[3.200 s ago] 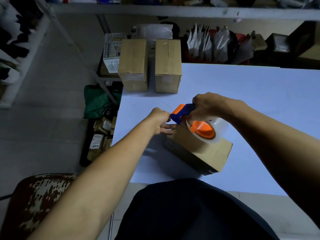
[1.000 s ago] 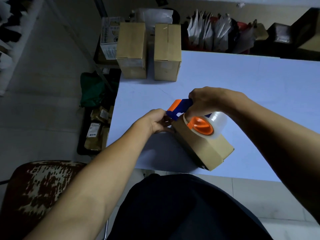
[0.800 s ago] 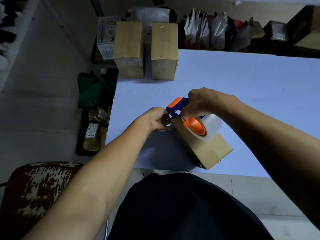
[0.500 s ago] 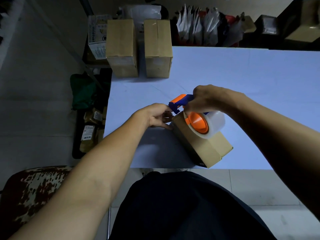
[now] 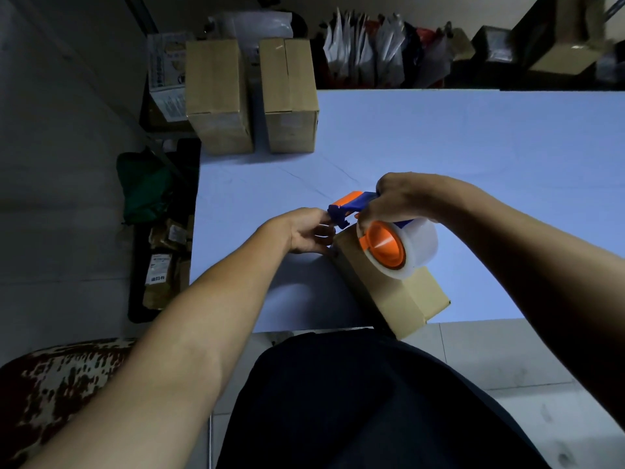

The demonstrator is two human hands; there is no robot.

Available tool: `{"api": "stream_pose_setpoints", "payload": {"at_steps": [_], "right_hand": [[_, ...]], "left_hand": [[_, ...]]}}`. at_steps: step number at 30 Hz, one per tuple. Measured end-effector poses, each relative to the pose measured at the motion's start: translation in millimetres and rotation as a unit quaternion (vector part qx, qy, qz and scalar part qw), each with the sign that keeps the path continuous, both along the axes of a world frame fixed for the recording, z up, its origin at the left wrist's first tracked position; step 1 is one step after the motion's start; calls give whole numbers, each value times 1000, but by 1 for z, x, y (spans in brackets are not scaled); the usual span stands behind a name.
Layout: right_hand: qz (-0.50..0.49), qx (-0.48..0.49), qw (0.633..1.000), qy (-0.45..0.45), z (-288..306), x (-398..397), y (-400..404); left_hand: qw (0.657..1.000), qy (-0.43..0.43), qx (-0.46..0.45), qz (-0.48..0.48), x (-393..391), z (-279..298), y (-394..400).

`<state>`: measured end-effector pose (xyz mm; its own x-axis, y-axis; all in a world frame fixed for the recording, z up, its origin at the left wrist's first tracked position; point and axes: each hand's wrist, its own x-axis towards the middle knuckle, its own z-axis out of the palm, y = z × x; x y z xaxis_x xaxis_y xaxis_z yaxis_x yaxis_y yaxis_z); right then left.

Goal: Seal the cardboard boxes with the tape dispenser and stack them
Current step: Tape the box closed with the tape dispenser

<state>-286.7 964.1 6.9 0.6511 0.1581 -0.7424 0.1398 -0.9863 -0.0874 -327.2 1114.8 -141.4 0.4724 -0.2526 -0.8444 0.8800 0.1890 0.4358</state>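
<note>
A small cardboard box point(image 5: 406, 296) lies slantwise at the table's near edge. On its far end rests a blue and orange tape dispenser point(image 5: 389, 242) with a clear tape roll, gripped from above by my right hand point(image 5: 402, 198). My left hand point(image 5: 304, 230) pinches at the dispenser's front end, where a short shiny strip of tape shows, and touches the far corner of the box. Two closed cardboard boxes, one on the left point(image 5: 218, 96) and one on the right point(image 5: 289, 96), stand side by side at the table's far left corner.
The pale blue table point(image 5: 473, 157) stretches to the right. Packets and bags line the back edge point(image 5: 368, 59). Left of the table on the floor sit a green bag point(image 5: 145, 184) and a black tray of parcels point(image 5: 162, 265). A patterned stool point(image 5: 50, 394) stands near left.
The small box has turned and slid toward the near table edge. Both hands stay at its far end with the dispenser; the view has tilted down.
</note>
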Motion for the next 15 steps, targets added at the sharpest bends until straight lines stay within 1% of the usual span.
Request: {"api": "stream_pose_setpoints", "payload": {"at_steps": [6, 11, 15], "right_hand": [[-24, 3, 999, 21, 1, 7, -1], [-68, 32, 994, 77, 4, 20, -19], [-53, 31, 996, 69, 4, 18, -24]], "left_hand": [[999, -17, 28, -24, 9, 3, -5], [998, -14, 52, -30, 14, 10, -16], [995, -18, 83, -56, 15, 10, -26]]}}
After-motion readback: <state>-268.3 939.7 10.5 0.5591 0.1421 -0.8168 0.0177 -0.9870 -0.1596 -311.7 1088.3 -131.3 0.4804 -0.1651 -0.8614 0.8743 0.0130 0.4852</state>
